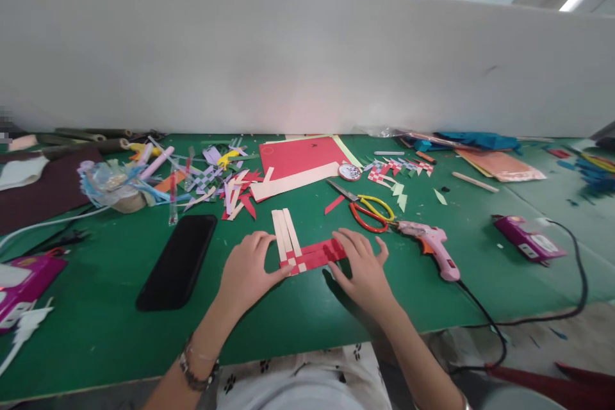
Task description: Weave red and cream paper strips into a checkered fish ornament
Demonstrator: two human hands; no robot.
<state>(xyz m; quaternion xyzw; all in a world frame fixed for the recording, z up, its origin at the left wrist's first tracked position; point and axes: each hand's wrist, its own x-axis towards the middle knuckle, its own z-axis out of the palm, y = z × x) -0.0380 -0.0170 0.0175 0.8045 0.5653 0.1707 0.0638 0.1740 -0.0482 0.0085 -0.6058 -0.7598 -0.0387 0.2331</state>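
A small weave of red and cream paper strips [307, 248] lies flat on the green table [96, 327] in front of me. My left hand [250, 269] rests on the table at its left side, fingers curled, thumb touching the weave's lower left corner. My right hand [362, 264] lies flat to the right, fingers spread, fingertips on the ends of the red strips. Neither hand lifts the paper.
A black phone [177, 261] lies left of my hands. Red-and-yellow scissors [368, 211] and a pink glue gun [430, 245] with a black cord lie to the right. Red and cream paper sheets [300, 163] and scattered strips lie behind. A white partition stands at the back.
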